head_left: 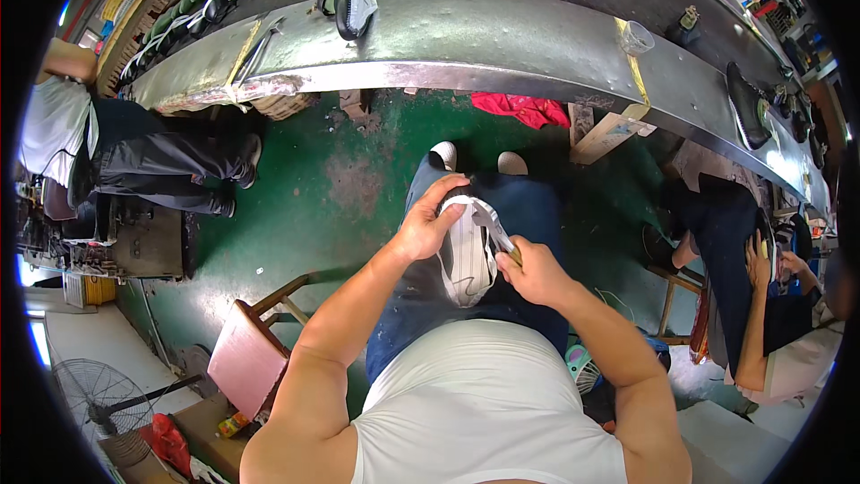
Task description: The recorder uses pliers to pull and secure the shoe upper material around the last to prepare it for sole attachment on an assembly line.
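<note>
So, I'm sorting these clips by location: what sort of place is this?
Probably a shoe-making or repair workshop: several shoes are spread along a long metal-edged bench, and the person's left hand holds a striped shoe.

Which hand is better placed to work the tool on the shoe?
Probably the right hand: it grips the tool by its handle beside the shoe, while the left hand holds the shoe's far end.

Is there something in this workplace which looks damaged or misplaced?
Two things look odd. A crumpled red cloth is bunched beneath the long metal-edged bench, perhaps dropped. The green painted floor, left of the cloth, has a dull brownish patch, perhaps worn or stained.
</note>
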Motion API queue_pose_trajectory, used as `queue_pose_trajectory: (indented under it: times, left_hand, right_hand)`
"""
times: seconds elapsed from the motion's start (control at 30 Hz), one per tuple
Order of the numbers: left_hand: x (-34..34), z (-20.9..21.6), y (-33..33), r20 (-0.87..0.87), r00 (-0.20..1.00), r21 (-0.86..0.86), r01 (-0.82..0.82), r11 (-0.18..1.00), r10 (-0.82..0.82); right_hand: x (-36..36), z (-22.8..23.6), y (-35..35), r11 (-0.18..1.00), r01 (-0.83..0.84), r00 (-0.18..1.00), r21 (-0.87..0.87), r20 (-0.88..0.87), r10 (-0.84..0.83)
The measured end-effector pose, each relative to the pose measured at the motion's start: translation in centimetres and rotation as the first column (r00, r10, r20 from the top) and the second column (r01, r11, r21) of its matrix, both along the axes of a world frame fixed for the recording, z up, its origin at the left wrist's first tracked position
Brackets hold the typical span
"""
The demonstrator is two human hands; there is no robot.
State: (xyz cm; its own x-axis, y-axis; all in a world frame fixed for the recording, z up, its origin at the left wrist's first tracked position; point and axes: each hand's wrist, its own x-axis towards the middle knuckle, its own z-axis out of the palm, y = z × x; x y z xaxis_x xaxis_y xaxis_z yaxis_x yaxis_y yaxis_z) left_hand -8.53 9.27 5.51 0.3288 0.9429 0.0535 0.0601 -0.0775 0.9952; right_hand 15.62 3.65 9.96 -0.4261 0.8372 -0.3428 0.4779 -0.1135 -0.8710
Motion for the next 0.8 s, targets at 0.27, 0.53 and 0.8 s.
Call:
queue_pose_trajectory:
  times: [0.27,0.53,0.8]
  left_hand:
    - [-0.6,0.3,0.0,0.100,0.995,-0.087,0.028,0.996,-0.020]
    - [1.6,3.0,-2.4,0.177,0.971,-0.292,-0.102,0.951,0.159]
    - [2.3,8.7,-6.6,-0.064,0.985,0.543,0.167,0.823,-0.158]
  right_hand:
    - [-1.1,-1.8,-1.1,0.924,0.015,0.984,0.381,0.157,-0.081]
    - [1.2,3.7,-3.3,0.919,-0.088,0.983,0.384,0.181,0.018]
    - [3.8,3.7,-5.9,0.922,0.254,0.951,0.291,-0.247,-0.185]
